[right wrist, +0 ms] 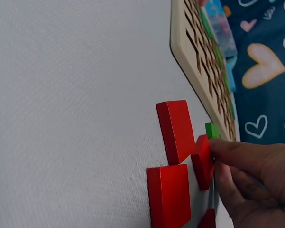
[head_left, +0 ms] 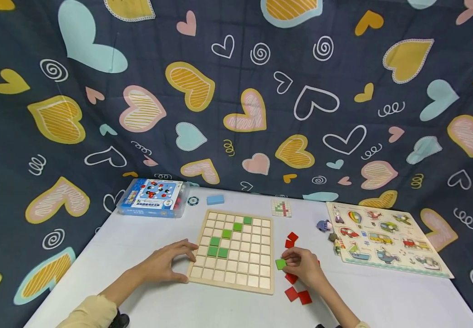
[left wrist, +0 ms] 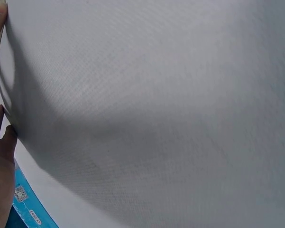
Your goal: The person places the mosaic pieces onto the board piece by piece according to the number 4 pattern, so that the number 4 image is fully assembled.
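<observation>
A square wooden grid board [head_left: 230, 286] lies on the white table. Several green tiles [head_left: 226, 233] sit in its cells, running from the upper right down to the left. My left hand [head_left: 164, 264] rests at the board's left side, fingertips and thumb touching its edge with the fingers spread and slightly bent. To the right of the board, my right hand [head_left: 305, 268] pinches a green tile [head_left: 280, 264] between thumb and fingers. Loose red tiles [head_left: 291, 294] lie around and partly under that hand; the right wrist view shows red tiles [right wrist: 176, 130] close beside its fingertips.
Beyond the board lie a small pattern card [head_left: 281, 208], a blue block [head_left: 215, 199] and a round chip [head_left: 193, 201]. A clear plastic box [head_left: 150, 212] stands at the back left. At right are a picture puzzle board [head_left: 388, 243] and small figures [head_left: 324, 225]. A heart-print cloth [head_left: 236, 150] hangs behind.
</observation>
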`<action>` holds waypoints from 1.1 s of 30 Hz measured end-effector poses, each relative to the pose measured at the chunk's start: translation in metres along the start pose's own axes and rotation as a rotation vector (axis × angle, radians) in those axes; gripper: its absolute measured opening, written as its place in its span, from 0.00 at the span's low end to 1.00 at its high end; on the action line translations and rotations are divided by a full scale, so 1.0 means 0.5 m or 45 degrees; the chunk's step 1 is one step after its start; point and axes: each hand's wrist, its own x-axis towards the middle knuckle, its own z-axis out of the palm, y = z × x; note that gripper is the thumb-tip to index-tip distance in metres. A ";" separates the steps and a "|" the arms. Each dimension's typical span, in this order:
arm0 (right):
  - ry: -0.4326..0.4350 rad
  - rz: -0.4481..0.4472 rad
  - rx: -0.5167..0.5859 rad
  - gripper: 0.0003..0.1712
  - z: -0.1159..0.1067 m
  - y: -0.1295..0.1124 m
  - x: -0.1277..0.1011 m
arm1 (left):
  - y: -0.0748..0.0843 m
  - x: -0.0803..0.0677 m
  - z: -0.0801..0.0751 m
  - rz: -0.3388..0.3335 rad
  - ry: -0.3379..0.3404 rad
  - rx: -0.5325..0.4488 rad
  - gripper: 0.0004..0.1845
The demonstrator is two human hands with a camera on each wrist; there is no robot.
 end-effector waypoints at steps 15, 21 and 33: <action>0.232 0.159 0.110 0.14 0.015 -0.009 -0.011 | 0.004 -0.002 -0.001 0.027 0.024 0.004 0.22; 0.225 0.129 0.139 0.14 0.033 -0.025 -0.005 | 0.002 -0.001 -0.001 -0.003 -0.008 -0.007 0.23; 0.139 -0.038 0.201 0.15 0.096 -0.055 0.019 | -0.001 0.001 0.000 -0.006 -0.014 -0.012 0.22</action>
